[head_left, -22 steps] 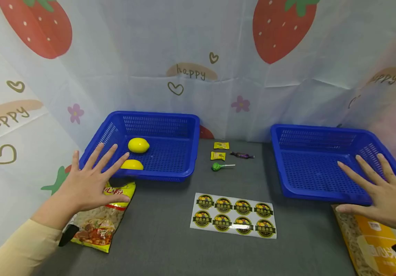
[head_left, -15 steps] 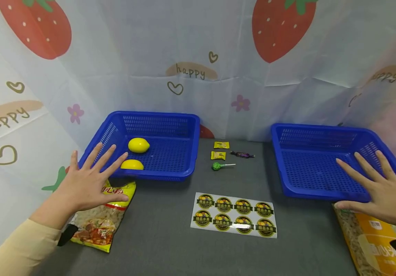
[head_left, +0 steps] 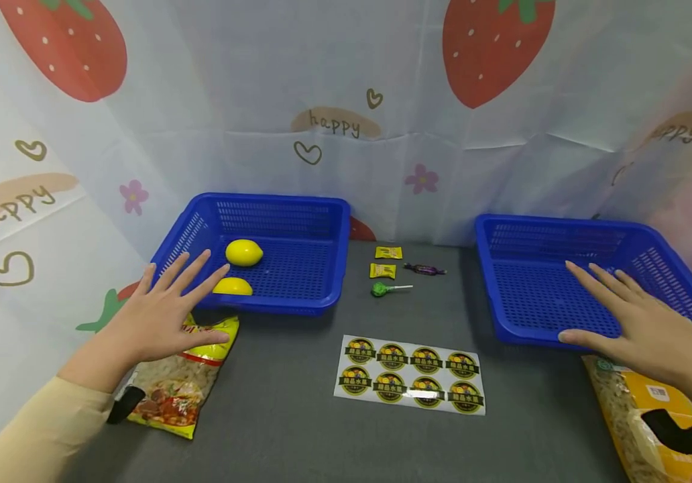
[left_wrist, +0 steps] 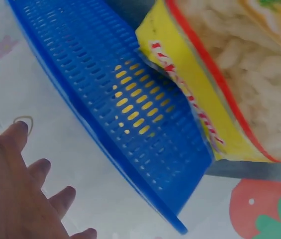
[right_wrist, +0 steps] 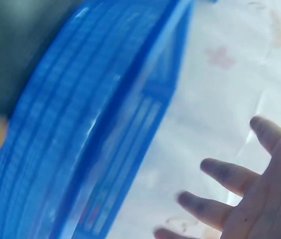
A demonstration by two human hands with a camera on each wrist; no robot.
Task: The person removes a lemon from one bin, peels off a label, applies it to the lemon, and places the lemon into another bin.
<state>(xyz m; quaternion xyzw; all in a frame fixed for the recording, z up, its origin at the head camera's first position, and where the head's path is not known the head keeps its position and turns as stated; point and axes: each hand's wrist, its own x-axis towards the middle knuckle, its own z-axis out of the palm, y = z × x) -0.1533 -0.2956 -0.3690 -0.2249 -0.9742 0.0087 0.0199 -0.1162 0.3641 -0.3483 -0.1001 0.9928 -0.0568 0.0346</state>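
Note:
My left hand hovers with spread fingers above a yellow-topped food bag and the front left corner of the left blue basket. Two lemons lie in that basket; one is partly hidden behind its front wall. My right hand is over the front of the right blue basket, fingers extended and holding nothing. Below its wrist lies an orange and clear food bag, partly covered by the arm. In the left wrist view, yellow shows through the slots of the basket wall.
Between the baskets lie two yellow-wrapped candies, a purple-wrapped candy and a green lollipop. A sheet of round stickers is on the grey table. A strawberry-print curtain hangs behind.
My right hand has shifted left and turned, its fingers now closer together. My left hand stays nearly in place. The baskets, bags and candies have not moved.

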